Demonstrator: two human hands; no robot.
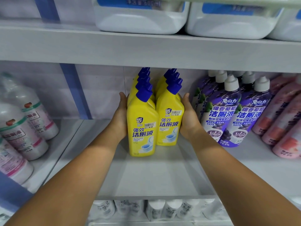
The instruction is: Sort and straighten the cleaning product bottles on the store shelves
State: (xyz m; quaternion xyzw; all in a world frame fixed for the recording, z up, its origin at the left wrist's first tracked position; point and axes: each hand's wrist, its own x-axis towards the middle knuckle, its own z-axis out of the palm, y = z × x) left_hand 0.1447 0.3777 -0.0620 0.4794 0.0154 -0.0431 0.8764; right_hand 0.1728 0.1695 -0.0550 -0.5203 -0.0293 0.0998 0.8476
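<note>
Two rows of yellow bottles (143,126) with blue caps stand upright side by side on the grey shelf (154,175), set back from its front edge and running toward its back wall. The front bottle of the left row stands a little nearer the front edge than the front bottle of the right row. The left hand (119,118) lies flat against the outer side of the left row, fingers straight and pointing toward the back. The right hand (189,118) presses the same way against the outer side of the right row, so the two rows sit between the palms.

Toward the right end of the shelf stand purple bottles (228,115) with white caps, just beside the right hand, then pink bottles (281,115). Past a divider at the left end stand white bottles (21,134) with pink labels. Large white jugs (140,18) sit on the shelf above.
</note>
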